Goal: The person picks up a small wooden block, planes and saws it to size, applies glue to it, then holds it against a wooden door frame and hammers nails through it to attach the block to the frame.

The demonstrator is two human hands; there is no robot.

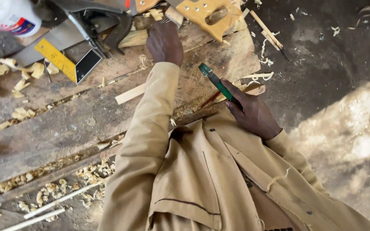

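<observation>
Head view showed your right hand (253,113) clenched around a green-handled tool (216,82), angled up for use, while your left hand (164,42) pressed knuckles-up on the tabletop (78,115), its grip hidden.

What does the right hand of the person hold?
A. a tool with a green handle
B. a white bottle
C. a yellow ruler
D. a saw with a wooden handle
A: the right hand is closed around a tool with a green handle, which points up toward the wooden bench.
</observation>
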